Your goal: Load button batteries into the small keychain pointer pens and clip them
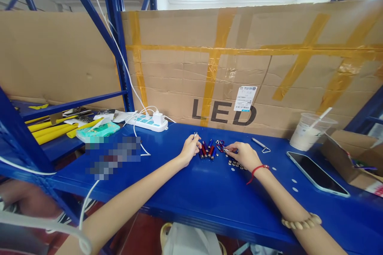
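Note:
On the blue table (pixel 179 191), small red and blue metal tubes (pixel 209 149) lie in a group between my hands. My left hand (pixel 190 149) is closed at the left of the tubes, pinching a small silver piece (pixel 195 134) that sticks up above the fingers. My right hand (pixel 243 154), with a red string on the wrist, has its fingertips pressed together beside red and blue carabiner clips (pixel 220 146); what they pinch is too small to make out. Several small round metal parts (pixel 235 163) lie below the right hand, partly covered by it.
A silver tube with a clip (pixel 259 143) lies right of my right hand. Farther right are a phone (pixel 317 173), a plastic cup (pixel 309 131) and an open cardboard box (pixel 356 159). A white power strip (pixel 149 122) stands at the back left; large cardboard (pixel 179 75) closes off the rear.

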Demonstrator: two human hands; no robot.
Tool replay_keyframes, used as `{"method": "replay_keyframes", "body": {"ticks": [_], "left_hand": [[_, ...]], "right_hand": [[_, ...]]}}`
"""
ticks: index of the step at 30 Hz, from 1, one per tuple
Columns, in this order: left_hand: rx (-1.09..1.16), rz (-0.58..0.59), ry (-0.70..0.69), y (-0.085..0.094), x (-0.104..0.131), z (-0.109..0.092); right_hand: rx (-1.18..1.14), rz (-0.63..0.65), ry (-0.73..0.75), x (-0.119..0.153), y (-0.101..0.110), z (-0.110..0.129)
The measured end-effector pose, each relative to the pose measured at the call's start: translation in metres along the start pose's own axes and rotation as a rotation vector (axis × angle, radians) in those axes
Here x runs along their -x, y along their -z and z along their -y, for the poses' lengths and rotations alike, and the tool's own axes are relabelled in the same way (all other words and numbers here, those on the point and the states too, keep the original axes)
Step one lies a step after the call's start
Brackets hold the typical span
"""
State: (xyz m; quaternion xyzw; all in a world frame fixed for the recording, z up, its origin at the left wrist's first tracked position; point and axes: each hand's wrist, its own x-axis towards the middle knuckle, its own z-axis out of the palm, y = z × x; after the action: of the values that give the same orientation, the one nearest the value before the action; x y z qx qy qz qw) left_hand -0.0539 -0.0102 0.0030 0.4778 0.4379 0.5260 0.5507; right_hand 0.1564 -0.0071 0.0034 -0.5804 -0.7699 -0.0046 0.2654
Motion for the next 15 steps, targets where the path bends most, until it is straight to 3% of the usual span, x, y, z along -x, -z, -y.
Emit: {"method": "replay_keyframes", "body": {"ticks": [7,15], "left_hand": [[0.051,0.126,0.066,-0.004,0.003,-0.004],[0.031,0.253,0.058,-0.008,0.011,-0.006]], "right_hand": [[-0.421,-0.194,-0.014,-0.003,0.005,0.014],[-0.934,0.060,-0.237,0.006,0.002,0.051]]}}
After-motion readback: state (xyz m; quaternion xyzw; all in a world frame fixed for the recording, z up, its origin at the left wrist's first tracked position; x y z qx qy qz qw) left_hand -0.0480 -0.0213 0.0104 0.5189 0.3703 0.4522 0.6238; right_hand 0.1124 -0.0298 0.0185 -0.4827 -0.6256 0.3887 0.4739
